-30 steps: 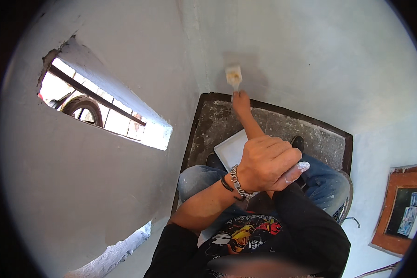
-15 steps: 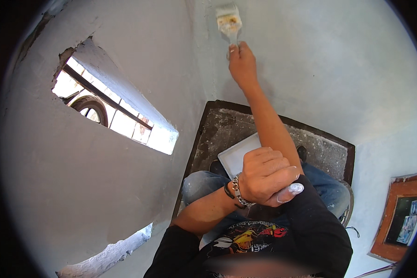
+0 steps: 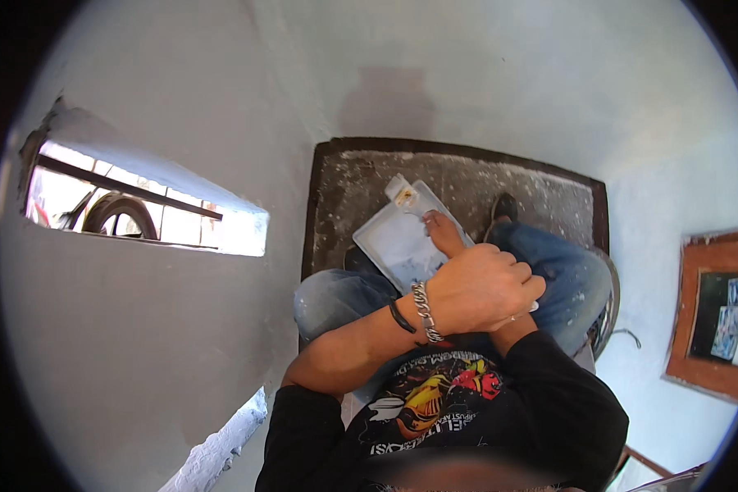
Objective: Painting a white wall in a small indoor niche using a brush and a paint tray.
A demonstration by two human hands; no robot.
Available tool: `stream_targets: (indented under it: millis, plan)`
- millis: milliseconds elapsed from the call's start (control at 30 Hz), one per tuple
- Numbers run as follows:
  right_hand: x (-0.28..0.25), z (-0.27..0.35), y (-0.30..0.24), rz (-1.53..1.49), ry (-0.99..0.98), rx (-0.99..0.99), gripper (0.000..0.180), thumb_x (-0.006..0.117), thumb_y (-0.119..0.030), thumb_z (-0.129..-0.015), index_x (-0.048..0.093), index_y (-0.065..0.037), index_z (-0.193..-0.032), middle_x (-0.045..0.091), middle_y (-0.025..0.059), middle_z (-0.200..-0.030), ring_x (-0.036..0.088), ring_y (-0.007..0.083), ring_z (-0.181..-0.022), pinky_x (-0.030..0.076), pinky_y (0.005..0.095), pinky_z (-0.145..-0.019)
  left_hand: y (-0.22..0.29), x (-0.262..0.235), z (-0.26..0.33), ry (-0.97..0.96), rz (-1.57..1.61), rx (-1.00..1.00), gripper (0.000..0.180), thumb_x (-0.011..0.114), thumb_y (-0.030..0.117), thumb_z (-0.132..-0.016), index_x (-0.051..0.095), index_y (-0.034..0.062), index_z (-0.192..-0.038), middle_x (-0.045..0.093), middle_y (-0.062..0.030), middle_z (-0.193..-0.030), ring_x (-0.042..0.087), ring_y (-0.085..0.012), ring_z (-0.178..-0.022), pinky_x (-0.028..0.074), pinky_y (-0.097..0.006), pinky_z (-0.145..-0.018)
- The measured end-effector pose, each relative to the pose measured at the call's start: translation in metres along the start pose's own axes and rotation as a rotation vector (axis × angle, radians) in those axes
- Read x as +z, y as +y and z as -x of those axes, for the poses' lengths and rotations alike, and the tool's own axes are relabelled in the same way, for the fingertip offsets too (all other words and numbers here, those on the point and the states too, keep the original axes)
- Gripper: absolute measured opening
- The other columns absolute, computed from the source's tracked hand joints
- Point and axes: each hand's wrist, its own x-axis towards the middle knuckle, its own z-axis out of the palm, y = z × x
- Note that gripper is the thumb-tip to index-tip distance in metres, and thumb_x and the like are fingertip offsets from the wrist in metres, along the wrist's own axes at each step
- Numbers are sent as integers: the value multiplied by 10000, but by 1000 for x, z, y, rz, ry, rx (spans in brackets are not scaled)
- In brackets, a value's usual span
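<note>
My right hand (image 3: 444, 234) is closed over the white tray (image 3: 369, 236), gripping a paintbrush (image 3: 404, 195). The brush's paint-caked head lies at the tray's far edge; most of its handle is hidden by my hand. Whitish wet paint seems to coat the tray floor. My left hand (image 3: 488, 287) is a closed fist above my right forearm, with a chain bracelet (image 3: 426, 312) and a dark band at the wrist. A small white bit shows at its fingers; whether it is paint or a held thing I cannot tell.
A pale grey wall (image 3: 156, 328) with a slot-like opening (image 3: 139, 205) stands at left; a wheel shows through it. Another pale wall (image 3: 549, 90) rises ahead. The dark paint-spotted floor (image 3: 353, 184) lies between my jeans-clad legs and the walls. A wooden frame (image 3: 689, 312) is at right.
My right hand has drawn the paintbrush down from the wall ahead to the tray. My left fist has turned, so its white-tipped thumb is mostly hidden. The view has shifted slightly.
</note>
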Motion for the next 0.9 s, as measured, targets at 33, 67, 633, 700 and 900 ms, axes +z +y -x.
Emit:
stream_targets:
  millis: [33,67,633,700,900]
  plan:
    - [-17,9,16,160,41,-61,231,469,-200,-877,576,-17,-967,610,174,-732,619,274,-664,465,376,-623,5,7,-2,-104,56,-25,177,598,216,-728,514,60,-717,537,-81,-642,577,-253,-610,457,-370,-568]
    - [-29,16,25,158,44,-39,231,469,-200,-877,576,-17,-967,610,174,-732,619,274,-664,465,376,-623,7,16,-1,-111,77,-26,177,598,216,-728,514,60,-717,537,-81,-642,577,-253,-610,457,-370,-568]
    - [-36,21,43,1000,-78,-49,219,538,-165,-822,503,-51,-1006,554,164,-1022,639,347,-822,519,450,-670,18,68,-4,-372,140,-21,150,631,139,-628,591,49,-741,607,-82,-667,640,-238,-682,507,-333,-597]
    - [-31,16,51,1015,-74,-37,230,536,-157,-822,500,-42,-1018,550,162,-1041,644,337,-818,524,436,-673,18,68,-6,-412,156,-25,143,628,142,-636,587,47,-735,607,-84,-668,640,-238,-676,507,-335,-589]
    - [-7,26,61,1061,-156,45,267,522,-130,-825,493,-15,-1064,539,167,-1087,648,320,-830,535,395,-679,16,73,-3,-423,88,-47,120,616,154,-666,580,54,-719,607,-78,-669,638,-220,-665,502,-329,-580]
